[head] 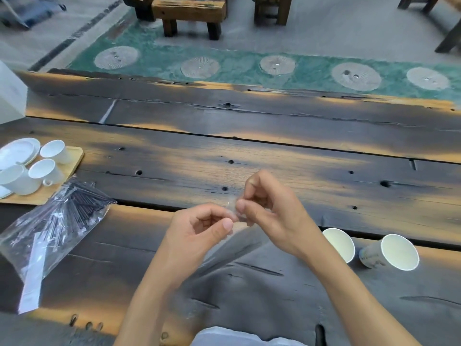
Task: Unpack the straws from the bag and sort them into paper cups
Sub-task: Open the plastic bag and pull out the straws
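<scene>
A clear plastic bag [53,226] full of dark straws lies on the wooden table at the left. Two white paper cups stand at the right: one [340,243] partly behind my right forearm, the other [391,252] further right with a printed side. My left hand [199,229] and my right hand [268,208] meet over the table's middle. Both pinch a small piece of clear plastic wrapping [233,208] between thumb and fingers. Whether a straw is inside that wrapping is too blurred to tell.
A wooden tray [72,158] at the far left carries white ceramic cups [53,151] and saucers. A white box [11,93] stands at the back left edge. Beyond the table lie a green patterned floor strip and wooden benches [189,13].
</scene>
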A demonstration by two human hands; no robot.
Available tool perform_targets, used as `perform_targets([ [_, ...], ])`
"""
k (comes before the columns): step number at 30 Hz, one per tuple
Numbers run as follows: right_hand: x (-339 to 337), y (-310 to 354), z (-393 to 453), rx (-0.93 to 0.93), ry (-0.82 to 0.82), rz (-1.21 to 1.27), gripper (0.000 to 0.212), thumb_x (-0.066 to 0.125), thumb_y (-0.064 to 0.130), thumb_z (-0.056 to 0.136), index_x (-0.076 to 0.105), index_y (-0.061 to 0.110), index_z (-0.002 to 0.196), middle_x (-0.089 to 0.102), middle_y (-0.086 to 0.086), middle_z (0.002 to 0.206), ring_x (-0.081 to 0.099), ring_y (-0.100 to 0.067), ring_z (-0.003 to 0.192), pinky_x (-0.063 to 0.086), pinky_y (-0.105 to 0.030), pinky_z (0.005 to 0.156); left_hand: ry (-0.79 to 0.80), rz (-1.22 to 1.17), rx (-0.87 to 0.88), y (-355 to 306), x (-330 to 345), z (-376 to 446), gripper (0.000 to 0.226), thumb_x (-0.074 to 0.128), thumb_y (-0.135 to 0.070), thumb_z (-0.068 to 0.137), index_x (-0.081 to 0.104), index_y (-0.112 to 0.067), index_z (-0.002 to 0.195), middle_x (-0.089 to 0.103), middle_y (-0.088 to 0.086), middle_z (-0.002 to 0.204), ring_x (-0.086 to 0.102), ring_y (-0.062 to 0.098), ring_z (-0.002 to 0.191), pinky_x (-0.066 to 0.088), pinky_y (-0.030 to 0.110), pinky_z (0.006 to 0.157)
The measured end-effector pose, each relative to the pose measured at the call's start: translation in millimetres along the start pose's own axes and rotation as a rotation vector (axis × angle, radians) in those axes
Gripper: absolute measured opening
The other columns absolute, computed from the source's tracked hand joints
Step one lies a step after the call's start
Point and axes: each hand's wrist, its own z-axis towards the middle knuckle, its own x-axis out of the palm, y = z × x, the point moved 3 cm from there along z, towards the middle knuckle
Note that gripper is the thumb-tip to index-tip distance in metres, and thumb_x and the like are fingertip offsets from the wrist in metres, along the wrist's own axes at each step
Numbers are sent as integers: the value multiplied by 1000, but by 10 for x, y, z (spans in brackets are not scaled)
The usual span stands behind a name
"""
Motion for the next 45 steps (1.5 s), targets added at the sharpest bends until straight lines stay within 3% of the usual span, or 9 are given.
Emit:
perform_targets([
  [4, -36, 114, -26, -92, 0, -150, 6, 66, 10, 91, 62, 15, 90, 65, 3, 81, 57, -14, 68, 49, -33, 64, -33, -6, 55, -78, -5, -48, 7, 73, -13, 84, 77, -8, 88, 74, 9, 76, 66, 8, 71, 52, 18, 68],
  [12, -32, 263, -141, -177, -10, -274, 14, 76, 15, 86, 71, 3, 90, 66, -3, 109, 62, -12, 106, 46, -23, 93, -14, 48, 100, -169, 82, -90, 14, 66, -18, 87, 79, -16, 93, 75, -1, 77, 66, 3, 72, 51, 16, 69],
  [23, -25, 253, -154, -147, -32, -283, 14, 60, 4, 94, 61, 2, 80, 63, -5, 95, 58, -19, 91, 45, -28, 81, -31, 125, 112, -175, 141, -139, 12, 65, -20, 89, 76, -16, 88, 67, -5, 67, 59, 2, 65, 47, 15, 65],
  [28, -276, 216, -77, 24, -87, -168, 21, 53, 22, 96, 59, 7, 82, 63, -18, 84, 57, -34, 80, 47, -48, 75, -31, 156, 78, -176, 34, -177, 12, 65, -17, 89, 74, -12, 83, 67, -4, 67, 57, 0, 63, 45, 14, 62],
  [33, -270, 295, -62, 50, 10, -124, 22, 53, 27, 94, 59, 11, 81, 63, -17, 91, 58, -27, 84, 46, -41, 78, 20, 166, 31, -221, 27, -197, 12, 70, -26, 90, 76, -17, 94, 75, 4, 89, 66, 5, 76, 49, 14, 71],
  [36, -189, 354, -56, 20, 98, -153, 21, 55, 20, 97, 60, 10, 78, 60, -4, 101, 57, -13, 92, 44, -25, 84, 29, 109, 32, -258, 141, -163, 37, 78, -46, 76, 71, -30, 109, 71, -1, 99, 67, 17, 88, 55, 24, 81],
  [40, -166, 356, -62, 36, 116, -179, 23, 61, 16, 97, 65, -1, 81, 58, 0, 106, 58, -10, 101, 41, -21, 92, -64, 238, 187, -328, 334, -72, 17, 75, -23, 80, 71, -18, 96, 66, 2, 89, 60, 14, 78, 48, 24, 70],
  [42, -209, 321, -78, 28, 61, -176, 22, 63, 26, 94, 66, 6, 85, 60, 3, 111, 57, -5, 109, 39, -19, 97, -77, 260, 237, -319, 336, -39, 8, 72, -19, 83, 69, -11, 82, 63, 1, 86, 57, 9, 75, 44, 22, 68],
  [45, -454, 98, -149, -5, -235, -106, 17, 62, 35, 93, 67, 22, 102, 66, 11, 117, 59, -9, 119, 45, -34, 103, -63, 166, 229, -293, 237, -21, 11, 71, -20, 84, 68, -11, 78, 65, -2, 98, 62, 12, 83, 48, 19, 71],
])
